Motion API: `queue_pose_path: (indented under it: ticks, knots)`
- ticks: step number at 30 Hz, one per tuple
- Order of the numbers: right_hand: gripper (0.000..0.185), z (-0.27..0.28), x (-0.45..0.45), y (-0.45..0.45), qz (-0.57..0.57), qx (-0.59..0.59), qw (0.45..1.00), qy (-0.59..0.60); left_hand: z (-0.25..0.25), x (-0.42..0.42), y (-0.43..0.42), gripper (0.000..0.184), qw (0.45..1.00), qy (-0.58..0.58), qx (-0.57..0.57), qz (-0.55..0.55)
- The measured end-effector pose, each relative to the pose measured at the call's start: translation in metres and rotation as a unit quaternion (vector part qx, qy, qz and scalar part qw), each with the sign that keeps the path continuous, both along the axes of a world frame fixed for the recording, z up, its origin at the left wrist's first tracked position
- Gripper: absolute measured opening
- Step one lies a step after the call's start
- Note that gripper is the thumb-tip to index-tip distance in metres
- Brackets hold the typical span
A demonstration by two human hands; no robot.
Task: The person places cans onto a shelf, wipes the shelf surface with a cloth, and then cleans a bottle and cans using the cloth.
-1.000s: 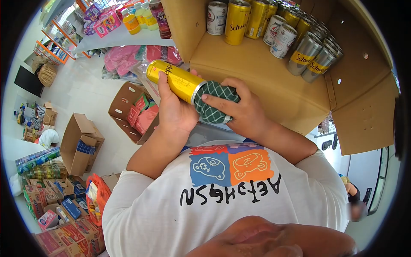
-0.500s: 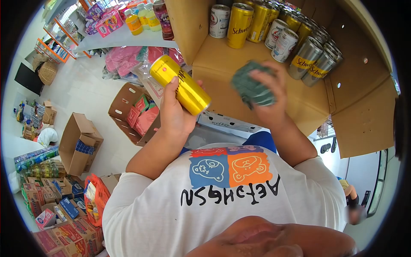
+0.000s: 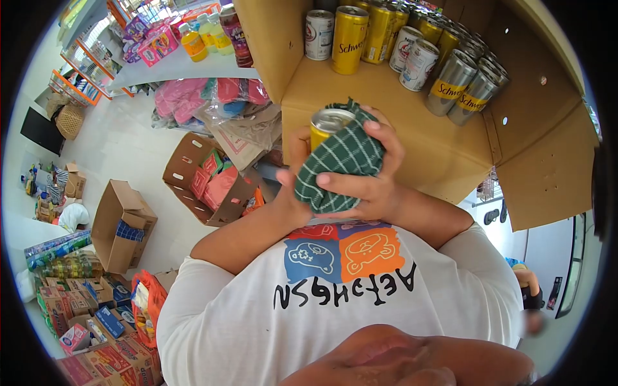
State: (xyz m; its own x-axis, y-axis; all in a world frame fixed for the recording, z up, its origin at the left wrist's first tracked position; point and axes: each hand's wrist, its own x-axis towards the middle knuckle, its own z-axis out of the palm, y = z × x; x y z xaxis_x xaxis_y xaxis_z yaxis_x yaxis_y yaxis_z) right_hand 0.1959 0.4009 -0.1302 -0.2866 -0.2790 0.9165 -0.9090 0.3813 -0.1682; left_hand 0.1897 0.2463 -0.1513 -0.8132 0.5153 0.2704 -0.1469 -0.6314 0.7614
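A yellow drink can (image 3: 319, 130) is held in front of my chest, its silver top showing and tilted up. My left hand (image 3: 293, 194) is closed round the can's left side, partly hidden behind the cloth. Wrapped over the can's front and right side is a dark green checked cloth (image 3: 341, 168). My right hand (image 3: 380, 183) grips this cloth and presses it against the can, fingers curled round it. Most of the can's label is covered.
Ahead, an open cardboard box (image 3: 386, 103) lies on its side with several yellow cans (image 3: 351, 40), white cans (image 3: 418, 64) and silver cans (image 3: 473, 96). Left are a shelf of bottles (image 3: 193, 42), a carton of packets (image 3: 209, 180) and stacked boxes (image 3: 106, 315). Someone stands at far right.
The right hand has moved left and brought the green cloth onto the can. The can has turned from lying slanted to top-up, and both hands now meet around it.
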Motion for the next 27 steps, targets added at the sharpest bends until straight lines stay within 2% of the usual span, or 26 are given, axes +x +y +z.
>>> queue_pose_path:
  ticks: [1,2,3,4,6,8,10,11,12,13,14,16,18,20,21,22,24,25,26,27]
  knots:
    - [0.06,-0.003,0.0,0.001,-0.003,-0.033,0.999,0.02,0.008,0.002,-0.001,0.083,0.985,0.134,-0.097,0.049]
    - [0.061,-0.004,0.0,0.001,-0.005,-0.066,0.997,0.04,0.011,0.003,-0.003,0.081,0.94,0.264,-0.19,0.098]
    - [0.062,-0.002,-0.002,0.0,-0.006,-0.111,0.992,0.054,0.006,-0.003,-0.007,0.065,0.944,0.258,-0.194,0.068]
    - [0.062,0.004,-0.002,0.005,-0.006,-0.111,0.992,0.054,0.005,-0.005,-0.008,0.065,0.944,0.258,-0.194,0.068]
    - [0.059,0.023,-0.003,0.028,0.026,-0.075,0.993,-0.089,0.003,-0.007,-0.01,0.083,0.913,0.328,-0.217,0.113]
    - [0.054,0.03,-0.008,0.038,0.003,-0.084,0.99,-0.11,-0.003,-0.005,-0.013,0.081,0.915,0.291,-0.243,0.138]
    - [0.049,0.038,-0.008,0.04,0.045,-0.317,0.911,-0.26,-0.002,-0.005,-0.017,0.076,0.859,0.341,-0.291,0.248]
    - [0.049,0.04,-0.006,0.043,0.047,-0.317,0.911,-0.261,-0.002,-0.006,-0.021,0.076,0.858,0.341,-0.292,0.249]
    - [0.047,0.042,-0.002,0.047,0.071,-0.169,0.955,-0.231,-0.002,-0.007,-0.024,0.075,0.843,0.357,-0.305,0.262]
    - [0.045,0.043,-0.002,0.049,0.094,-0.016,0.976,-0.194,-0.002,-0.01,-0.027,0.075,0.827,0.374,-0.316,0.276]
    - [0.045,0.043,-0.003,0.048,0.096,-0.015,0.976,-0.194,-0.002,-0.011,-0.028,0.075,0.81,0.39,-0.328,0.289]
    - [0.043,0.041,-0.005,0.044,0.049,-0.031,0.958,-0.279,-0.004,-0.015,-0.028,0.075,0.805,0.387,-0.337,0.298]
    - [0.042,0.04,-0.01,0.047,0.008,-0.062,0.955,-0.291,-0.004,-0.015,-0.028,0.076,0.799,0.386,-0.346,0.306]
    - [0.041,0.035,-0.012,0.054,0.014,-0.154,0.968,-0.199,-0.004,-0.016,-0.026,0.077,0.783,0.428,-0.33,0.308]
    - [0.042,0.036,-0.012,0.049,0.102,-0.135,0.968,-0.183,-0.005,-0.016,-0.027,0.077,0.783,0.427,-0.33,0.308]
    - [0.042,0.037,-0.01,0.045,0.102,-0.135,0.968,-0.184,-0.005,-0.015,-0.031,0.077,0.792,0.413,-0.341,0.292]
    - [0.045,0.044,-0.009,0.039,0.036,0.015,0.971,-0.237,-0.008,-0.015,-0.033,0.077,0.799,0.399,-0.353,0.279]
    - [0.046,0.048,-0.01,0.041,-0.04,0.032,0.972,-0.229,-0.013,-0.016,-0.032,0.078,0.846,0.344,-0.312,0.264]
    - [0.046,0.047,-0.018,0.048,-0.036,0.034,0.973,-0.225,-0.018,-0.02,-0.033,0.078,0.885,0.287,-0.268,0.249]
    - [0.045,0.042,-0.03,0.058,-0.148,0.028,0.974,-0.167,-0.024,-0.025,-0.04,0.078,0.883,0.289,-0.268,0.255]
